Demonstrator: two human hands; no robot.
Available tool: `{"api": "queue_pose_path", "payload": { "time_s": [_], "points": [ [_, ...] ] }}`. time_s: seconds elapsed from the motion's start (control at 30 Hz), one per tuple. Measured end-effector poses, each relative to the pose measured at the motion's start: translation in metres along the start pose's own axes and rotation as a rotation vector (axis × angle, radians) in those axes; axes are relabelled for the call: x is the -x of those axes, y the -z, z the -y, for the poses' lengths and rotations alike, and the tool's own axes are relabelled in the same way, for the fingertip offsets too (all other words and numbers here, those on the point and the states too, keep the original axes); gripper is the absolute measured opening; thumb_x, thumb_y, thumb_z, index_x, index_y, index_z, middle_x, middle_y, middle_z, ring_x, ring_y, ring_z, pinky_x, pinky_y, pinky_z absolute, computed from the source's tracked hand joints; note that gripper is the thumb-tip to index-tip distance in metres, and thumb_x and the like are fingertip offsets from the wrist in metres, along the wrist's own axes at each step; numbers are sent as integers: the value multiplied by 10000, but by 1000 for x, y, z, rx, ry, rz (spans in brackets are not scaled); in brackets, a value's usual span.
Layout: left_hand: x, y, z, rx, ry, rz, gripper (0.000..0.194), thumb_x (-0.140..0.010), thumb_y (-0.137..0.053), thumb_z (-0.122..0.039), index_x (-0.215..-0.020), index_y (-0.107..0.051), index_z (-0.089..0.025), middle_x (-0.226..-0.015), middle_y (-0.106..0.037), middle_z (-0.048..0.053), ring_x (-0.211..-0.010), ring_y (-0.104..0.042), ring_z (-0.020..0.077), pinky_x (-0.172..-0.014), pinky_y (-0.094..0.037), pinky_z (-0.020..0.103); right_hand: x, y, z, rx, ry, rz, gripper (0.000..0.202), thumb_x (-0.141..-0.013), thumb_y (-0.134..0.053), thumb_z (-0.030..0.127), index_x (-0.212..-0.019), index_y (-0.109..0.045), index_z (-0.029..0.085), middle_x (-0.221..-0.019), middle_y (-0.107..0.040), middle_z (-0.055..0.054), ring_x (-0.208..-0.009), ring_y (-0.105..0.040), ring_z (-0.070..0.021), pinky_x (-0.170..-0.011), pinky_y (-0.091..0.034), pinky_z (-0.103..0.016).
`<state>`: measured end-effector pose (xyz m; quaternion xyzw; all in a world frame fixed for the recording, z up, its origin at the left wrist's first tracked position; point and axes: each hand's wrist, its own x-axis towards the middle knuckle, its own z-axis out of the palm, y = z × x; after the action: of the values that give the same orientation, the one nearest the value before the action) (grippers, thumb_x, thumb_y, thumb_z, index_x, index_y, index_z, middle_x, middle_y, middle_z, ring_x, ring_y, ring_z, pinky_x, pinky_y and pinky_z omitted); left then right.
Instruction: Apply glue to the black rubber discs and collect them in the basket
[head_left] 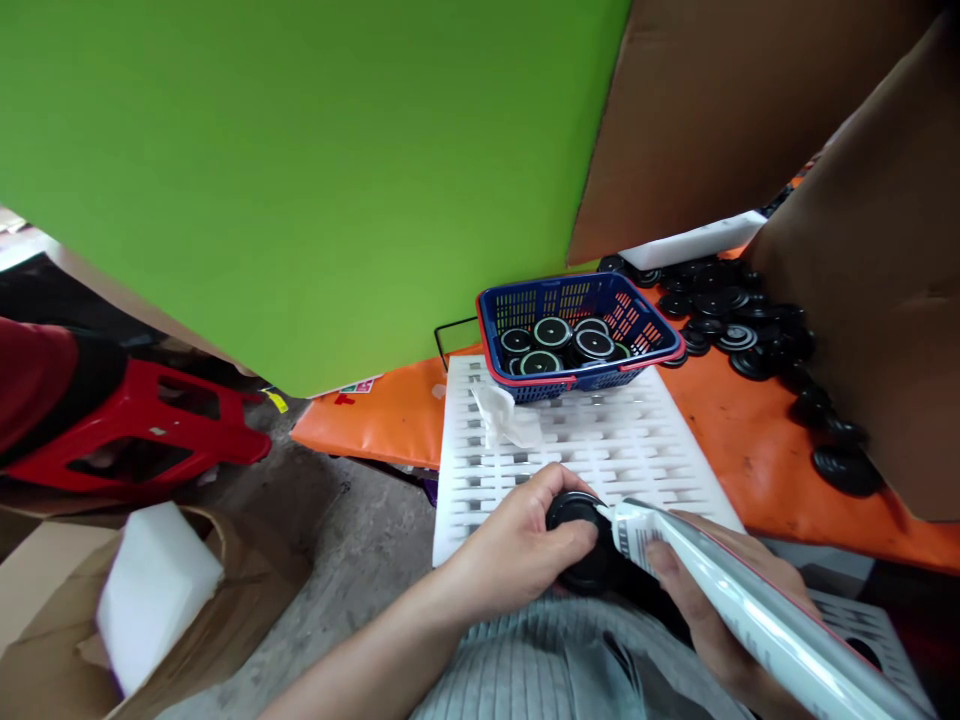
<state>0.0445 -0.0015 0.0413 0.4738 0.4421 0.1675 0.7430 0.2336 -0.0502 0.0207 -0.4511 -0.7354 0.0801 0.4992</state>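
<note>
My left hand (525,545) grips a round black part (589,570), thumb on top and fingers curled around its far edge. My right hand (720,600) is wrapped round a long white tube (742,590). The tube's narrow tip meets the top of the black part near my left thumb. Both hands are close to my lap, at the near edge of a white slotted board (600,440). A crumpled white tissue (506,418) lies on the board. Behind it, a blue basket (577,378) with a red rim holds several round black parts with pale rings.
Many black round parts (739,337) are spread over the orange surface (720,430) at right, beside brown cardboard (870,300). A large green panel (337,200) stands behind. Left are a red stool (150,430) and an open carton (247,590) with white foam (157,595).
</note>
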Motion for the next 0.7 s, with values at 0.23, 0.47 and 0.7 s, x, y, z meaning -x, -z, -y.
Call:
{"api": "queue_pose_path", "payload": {
  "time_s": [0.23, 0.47, 0.7],
  "points": [
    [-2, 0, 1, 34, 2, -4, 276, -833, -582, -247, -1103, -563, -193, -770, -535, -25, -528, -474, 59, -452, -429, 163, 4, 1, -2, 45, -12, -9, 166, -799, -602, 72, -845, -608, 232, -616, -649, 29, -557, -680, -199, -493, -508, -309],
    [-4, -2, 5, 161, -4, 30, 255, -775, -552, -128, -982, -433, -216, -768, -571, -45, -568, -588, 98, -494, -493, 203, 6, 0, 3, 38, -18, -34, 194, -791, -608, 58, -806, -565, 246, -622, -639, 35, -566, -669, -204, -494, -504, -329],
    [-3, -3, 2, 72, -15, 17, 327, -825, -546, -165, -1149, -561, -204, -740, -526, -43, -548, -458, 54, -480, -415, 156, 9, -2, 3, 17, -76, -45, 194, -792, -618, 67, -784, -566, 253, -620, -628, 38, -563, -652, -195, -498, -485, -324]
  ]
}}
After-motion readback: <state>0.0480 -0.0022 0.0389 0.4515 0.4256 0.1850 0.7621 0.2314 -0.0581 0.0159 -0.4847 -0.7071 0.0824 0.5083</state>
